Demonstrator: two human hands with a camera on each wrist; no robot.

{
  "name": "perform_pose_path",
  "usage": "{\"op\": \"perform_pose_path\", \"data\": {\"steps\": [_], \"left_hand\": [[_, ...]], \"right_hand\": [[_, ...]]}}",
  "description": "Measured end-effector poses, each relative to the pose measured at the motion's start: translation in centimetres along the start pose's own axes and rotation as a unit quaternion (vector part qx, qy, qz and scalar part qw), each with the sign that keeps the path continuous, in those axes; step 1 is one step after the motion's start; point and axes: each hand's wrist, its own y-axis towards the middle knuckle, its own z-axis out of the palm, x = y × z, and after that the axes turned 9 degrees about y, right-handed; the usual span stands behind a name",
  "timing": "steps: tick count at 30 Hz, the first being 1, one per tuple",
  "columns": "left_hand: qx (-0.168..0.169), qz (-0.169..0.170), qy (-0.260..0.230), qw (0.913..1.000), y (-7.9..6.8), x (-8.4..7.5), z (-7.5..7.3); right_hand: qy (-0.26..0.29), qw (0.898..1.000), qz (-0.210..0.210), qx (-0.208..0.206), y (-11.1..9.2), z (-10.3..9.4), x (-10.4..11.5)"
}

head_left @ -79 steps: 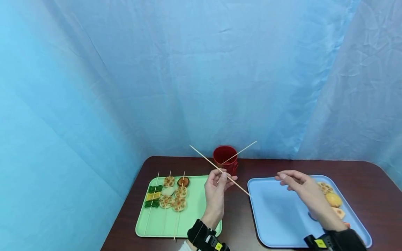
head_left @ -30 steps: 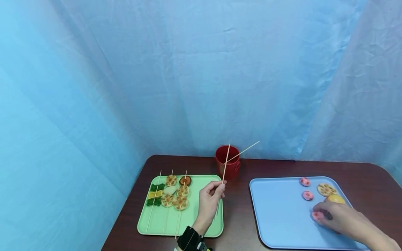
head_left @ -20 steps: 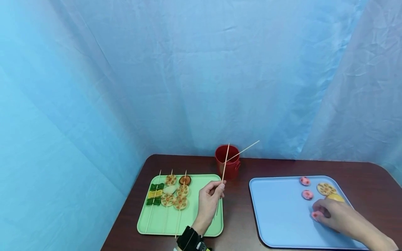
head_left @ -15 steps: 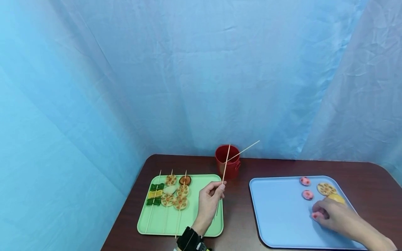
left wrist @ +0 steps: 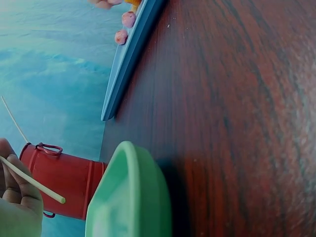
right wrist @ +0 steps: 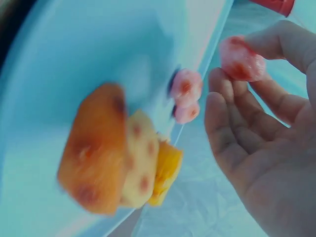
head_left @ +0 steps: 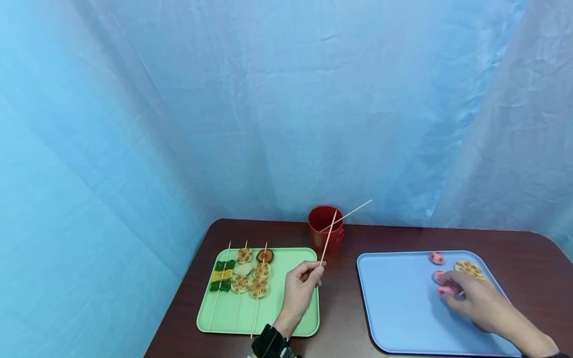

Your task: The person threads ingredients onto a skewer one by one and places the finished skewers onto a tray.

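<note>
My left hand [head_left: 299, 291] pinches a thin wooden skewer [head_left: 329, 237] between thumb and fingers, in front of the red bucket [head_left: 319, 241]. The skewer is bare and leans up to the right. Over the blue tray [head_left: 398, 303], my right hand [head_left: 483, 301] pinches a round pink piece with red spots [right wrist: 242, 58] between thumb and fingers. Two similar pink pieces [right wrist: 186, 88] lie on that tray, one partly behind my fingertips in the head view. Near them are a lotus root slice [head_left: 467, 268], an orange chunk [right wrist: 96, 148] and a yellow piece [right wrist: 167, 168].
Another skewer [head_left: 358, 208] leans out of the bucket. Left of it, the green tray [head_left: 224, 323] bears three loaded skewers, with green and yellow pieces [head_left: 222, 275], lotus slices [head_left: 258, 288], a white piece [head_left: 243, 269] and a mushroom slice [head_left: 265, 256]. A blue curtain [head_left: 286, 124] hangs behind the table.
My right hand came down to the blue tray, took a pink piece and has now raised it, moving slightly left. In my left hand the skewer swung from a left-leaning slant to a right-leaning one.
</note>
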Motion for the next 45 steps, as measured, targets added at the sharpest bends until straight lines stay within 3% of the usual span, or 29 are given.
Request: {"op": "perform_pose_path", "data": {"steps": [5, 8, 17, 20, 27, 30, 35, 39, 43, 45], "left_hand": [[0.005, 0.003, 0.01, 0.9999, -0.1, 0.0, 0.1], [0.012, 0.0, 0.02, 0.9997, -0.2, 0.1, 0.1], [0.026, 0.005, 0.025, 0.9993, -0.3, 0.4, 0.3], [0.034, 0.005, 0.023, 0.9991, -0.3, 0.5, 0.4], [0.047, -0.012, 0.033, 0.9983, -0.8, 0.8, 0.7], [0.052, -0.016, 0.039, 0.9977, -1.1, 0.8, 0.8], [0.059, -0.018, 0.053, 0.9967, -1.4, 0.7, 1.0], [0.068, -0.024, 0.057, 0.9957, -1.7, 0.6, 1.0], [0.085, -0.032, 0.057, 0.9942, -2.0, 0.5, 1.1], [0.093, -0.031, 0.057, 0.9936, -2.0, 0.5, 1.1]], "right_hand": [[0.038, 0.997, -0.042, -0.044, 0.4, 0.1, 1.3], [0.074, 0.995, -0.05, -0.047, 0.7, 0.1, 2.1], [0.163, 0.986, -0.02, -0.031, 1.6, 0.3, 4.2], [0.194, 0.981, 0.011, -0.026, 1.8, 0.5, 4.9], [0.192, 0.979, 0.023, -0.061, 2.4, 1.5, 6.4], [0.222, 0.972, 0.047, -0.061, 2.7, 1.8, 6.9], [0.291, 0.951, 0.089, -0.06, 3.2, 2.2, 7.6], [0.353, 0.928, 0.103, -0.061, 3.8, 2.6, 7.8], [0.434, 0.894, 0.1, -0.058, 4.2, 3.0, 7.8], [0.484, 0.868, 0.096, -0.055, 4.3, 3.2, 7.8]]}}
